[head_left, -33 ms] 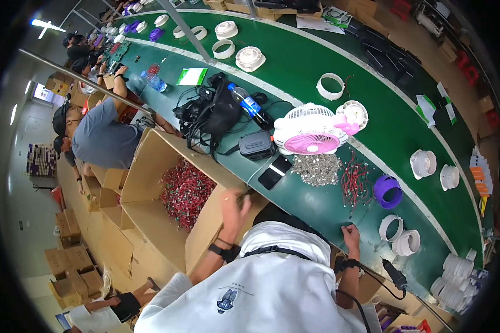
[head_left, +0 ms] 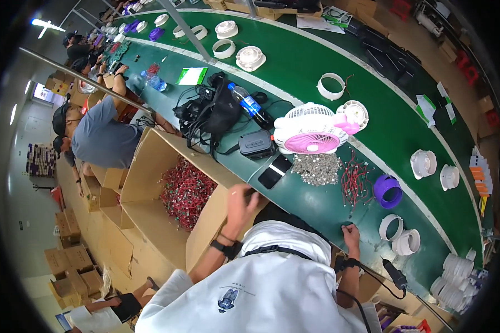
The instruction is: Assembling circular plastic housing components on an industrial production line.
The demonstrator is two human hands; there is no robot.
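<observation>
My left hand [head_left: 241, 207] is at the table's near edge, beside the open cardboard box [head_left: 150, 217]. Its fingers are curled; a dark bit shows at the fingertips, too small to name. Inside the box lies a heap of red-wired small parts [head_left: 186, 194]. My right hand [head_left: 350, 235] rests closed at the table edge farther right, with a small dark piece at its fingertips that I cannot make out. Ahead of it lie a bundle of red wires [head_left: 355, 180], a pile of small metal parts [head_left: 318, 169] and a purple ring [head_left: 388, 191].
A pink-and-white fan [head_left: 311, 133], a black speaker-like box [head_left: 256, 145], a phone [head_left: 275, 172], a bottle [head_left: 250, 105] and a black bag [head_left: 222, 111] stand on the table. White rings [head_left: 391, 227] lie right, near a black corded tool [head_left: 394, 273]. A co-worker [head_left: 105, 136] sits left.
My left hand has shifted slightly to the right and away from me, along the table edge. My right hand stays in place.
</observation>
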